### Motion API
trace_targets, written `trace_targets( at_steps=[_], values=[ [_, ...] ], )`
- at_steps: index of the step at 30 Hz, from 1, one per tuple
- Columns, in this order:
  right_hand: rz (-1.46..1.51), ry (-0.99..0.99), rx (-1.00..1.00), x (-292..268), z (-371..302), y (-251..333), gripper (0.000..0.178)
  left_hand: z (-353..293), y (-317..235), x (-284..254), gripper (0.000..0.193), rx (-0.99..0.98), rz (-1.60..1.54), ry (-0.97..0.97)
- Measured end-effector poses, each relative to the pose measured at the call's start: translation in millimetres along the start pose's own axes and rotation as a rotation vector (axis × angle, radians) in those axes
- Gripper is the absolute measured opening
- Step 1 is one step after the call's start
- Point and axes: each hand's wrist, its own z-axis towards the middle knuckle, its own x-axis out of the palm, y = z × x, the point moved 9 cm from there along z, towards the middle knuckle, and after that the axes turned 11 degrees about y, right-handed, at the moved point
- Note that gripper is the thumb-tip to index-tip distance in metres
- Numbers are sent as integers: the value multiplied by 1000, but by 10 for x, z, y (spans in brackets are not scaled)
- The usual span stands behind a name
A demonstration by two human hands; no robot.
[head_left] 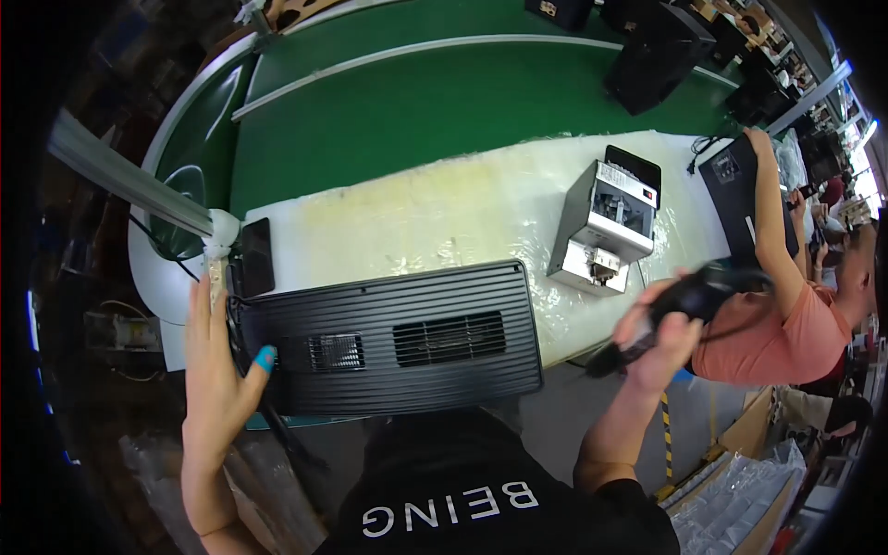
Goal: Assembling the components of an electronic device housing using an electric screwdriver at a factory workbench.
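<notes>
A long black ribbed panel (444, 385) with two grille openings lies across the near edge of the padded table. My left hand (215, 370) rests against the panel's left end, fingers stretched out, with blue tape around the thumb. A black cable runs along that same end beside the hand. Right of the panel, my right hand (659, 338) is closed around a black handheld tool (708, 296), lifted off the table. The tool is smeared by motion, so its exact kind is unclear. Beyond it stands a silver metal box (606, 222) with its inner parts exposed.
A dark phone (258, 255) lies by a metal post (139, 180) at the left. Behind the padding (388, 222) runs a green belt (435, 102) carrying black boxes (659, 60). At the right, a co-worker in a pink shirt (777, 338) handles another black box (740, 199).
</notes>
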Motion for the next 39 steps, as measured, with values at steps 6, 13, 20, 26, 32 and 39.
trace_targets(
  at_steps=[6, 13, 20, 26, 32, 39],
  values=[
    [-357, -359, -442, -354, 188, 652, 55, 513, -1232, 168, 58, 525, 498, 18],
    [-614, -245, -609, -109, 465, 248, 62, 1065, -2099, 1298, 54, 762, -33, 691],
    [-607, -238, -419, -87, 406, 141, 63, 1114, -2115, 1364, 40, 724, -186, 565],
    [-296, -73, -407, 624, 757, 987, 73, 1087, -2082, 1354, 38, 702, -165, 586],
    [-67, 262, -557, 1206, 961, 1261, 74, 1075, -2075, 1362, 34, 727, -192, 568],
    [-163, 331, -482, 1269, 989, 1141, 77, 1075, -2068, 1386, 30, 737, -160, 562]
  ],
)
